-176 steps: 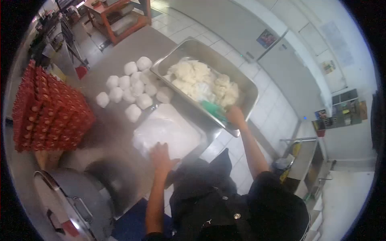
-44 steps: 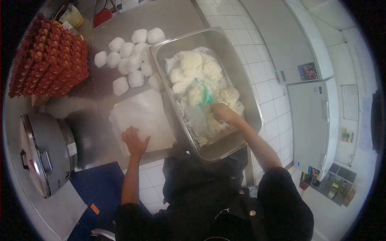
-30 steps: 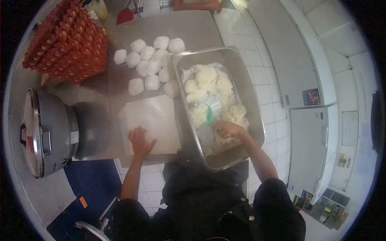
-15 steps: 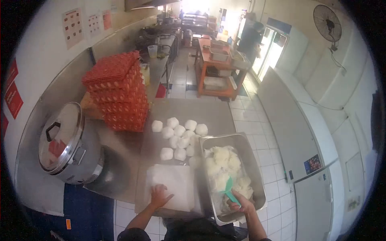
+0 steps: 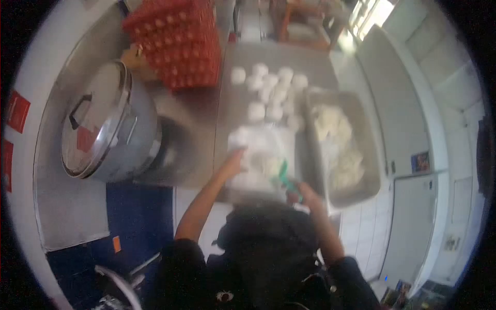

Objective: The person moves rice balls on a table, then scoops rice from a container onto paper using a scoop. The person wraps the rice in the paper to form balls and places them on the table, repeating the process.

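Observation:
My right hand [image 5: 299,195] is closed round the handle of a green scoop [image 5: 283,173], whose head is over the white sheets [image 5: 253,178] with a pale lump [image 5: 269,168] at it. Whether the lump touches the sheets is blurred. At the left side of the sheets rests my left hand [image 5: 236,161], fingers apart, nothing held. Several white balls [image 5: 257,110] sit beyond the sheets on the metal table [image 5: 227,98]. To the right, a deep metal tray [image 5: 369,139] holds a pale, soft mass [image 5: 343,168].
A large lidded pot [image 5: 139,139] stands at the left. Red egg trays [image 5: 181,49] are stacked behind it, beside the metal table. A long white cabinet [image 5: 398,88] runs along the right wall. At the top is an orange table [image 5: 284,23].
My right hand and the green scoop have moved left from the tray to over the sheets, with a pale lump at the scoop. The view has tilted downward.

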